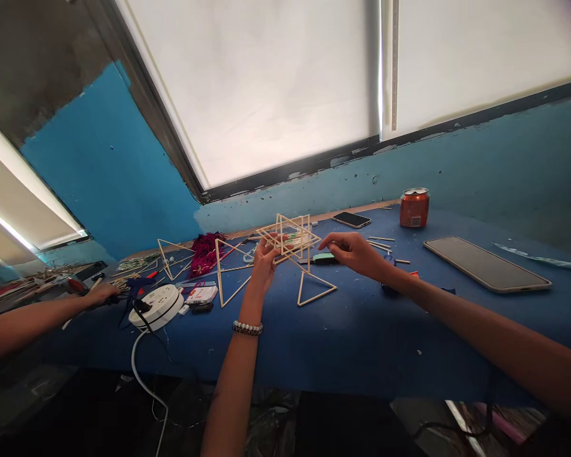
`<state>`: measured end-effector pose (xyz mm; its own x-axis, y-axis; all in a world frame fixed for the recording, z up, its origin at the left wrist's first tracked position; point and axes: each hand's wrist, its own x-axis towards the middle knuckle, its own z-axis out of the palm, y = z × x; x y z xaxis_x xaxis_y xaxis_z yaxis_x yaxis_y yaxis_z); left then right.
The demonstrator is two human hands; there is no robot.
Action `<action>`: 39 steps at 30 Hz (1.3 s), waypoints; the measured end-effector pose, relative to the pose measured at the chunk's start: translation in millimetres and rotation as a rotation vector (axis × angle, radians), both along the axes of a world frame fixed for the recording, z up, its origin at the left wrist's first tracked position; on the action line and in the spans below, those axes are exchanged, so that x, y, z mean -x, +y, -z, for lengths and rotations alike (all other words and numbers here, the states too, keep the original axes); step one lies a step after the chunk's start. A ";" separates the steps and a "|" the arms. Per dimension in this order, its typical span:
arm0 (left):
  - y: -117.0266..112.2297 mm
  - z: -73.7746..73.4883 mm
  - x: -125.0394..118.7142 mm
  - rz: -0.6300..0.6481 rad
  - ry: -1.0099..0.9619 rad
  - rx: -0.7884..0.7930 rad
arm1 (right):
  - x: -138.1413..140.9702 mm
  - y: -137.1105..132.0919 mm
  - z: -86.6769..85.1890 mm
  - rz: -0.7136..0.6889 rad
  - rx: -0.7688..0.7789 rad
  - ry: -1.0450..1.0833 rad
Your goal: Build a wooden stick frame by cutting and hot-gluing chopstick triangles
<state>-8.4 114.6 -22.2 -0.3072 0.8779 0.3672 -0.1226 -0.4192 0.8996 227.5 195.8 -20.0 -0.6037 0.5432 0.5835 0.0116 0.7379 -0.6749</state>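
My left hand (265, 257) is closed around a star-shaped frame of thin wooden sticks (292, 254), held up over the table. A bracelet of light and dark beads circles that wrist. Close to the frame's right corner is my right hand (349, 251), its index finger reaching toward the corner and the other fingers bent. Nothing shows between its fingers, and I cannot tell whether the fingertip touches the frame. Below stands a small stick triangle (316, 296). Just left of my left hand rises another stick triangle (219, 273). A green-handled tool (324, 258) lies behind the frame.
At left, another person's hand (105, 294) is by a bundle of sticks. A white round power strip (158, 306) with cords sits near the front edge. Magenta yarn (203, 254), a phone (352, 219), a red can (414, 208) and a tablet (488, 263) are on the blue table (361, 343).
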 end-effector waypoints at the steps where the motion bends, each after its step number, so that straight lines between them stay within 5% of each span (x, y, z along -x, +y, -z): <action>1: 0.0 -0.1 -0.1 0.000 0.000 0.001 | 0.4 0.9 0.5 0.023 -0.010 -0.001; 18: 0.6 0.3 -1.4 0.004 0.006 -0.001 | 6.6 5.6 14.3 0.004 -0.318 -0.219; 32: -16.3 -0.1 -7.3 -0.018 0.086 0.005 | 2.9 2.5 10.3 0.028 -0.334 -0.253; 39: -35.4 3.3 -13.8 0.005 0.092 -0.018 | 3.4 2.2 10.0 0.149 -0.280 -0.202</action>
<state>5.5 79.2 -25.5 -0.2674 0.8725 0.4090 -0.0421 -0.4346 0.8996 224.1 198.0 -30.0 -0.6482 0.4703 0.5989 0.2456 0.8736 -0.4202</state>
